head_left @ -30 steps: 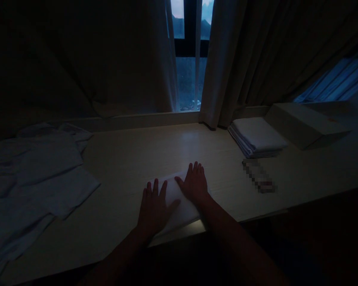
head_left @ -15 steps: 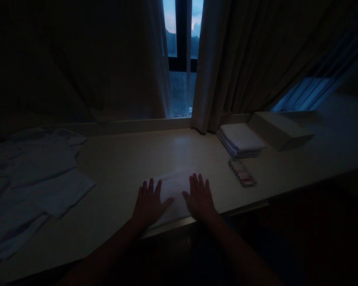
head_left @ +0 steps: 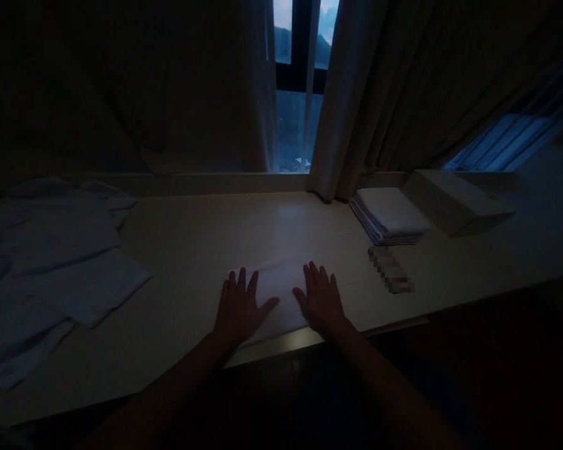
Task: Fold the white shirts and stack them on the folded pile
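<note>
A folded white cloth (head_left: 281, 297) lies flat near the front edge of the light tabletop (head_left: 187, 250). My left hand (head_left: 240, 307) rests palm down on the cloth's left side, its fingers spread and the thumb pointing inward. On the right side, my right hand (head_left: 321, 298) also presses down flat with its fingers apart. Neither hand grips anything. Dim light hides the finer folds, and the hands cover the cloth's side edges.
Loose white cloths (head_left: 75, 250) spread over the left end. At the right stand a neat stack of folded cloths (head_left: 391, 212) and a pale box (head_left: 457, 203); a blurred-out oblong object (head_left: 390, 270) lies before the stack. Behind hang dark curtains (head_left: 342, 119) around a window (head_left: 293, 125).
The camera view has shifted slightly, so everything sits a little differently in frame. Both hands stay flat on the cloth, a touch farther from the table's front edge.
</note>
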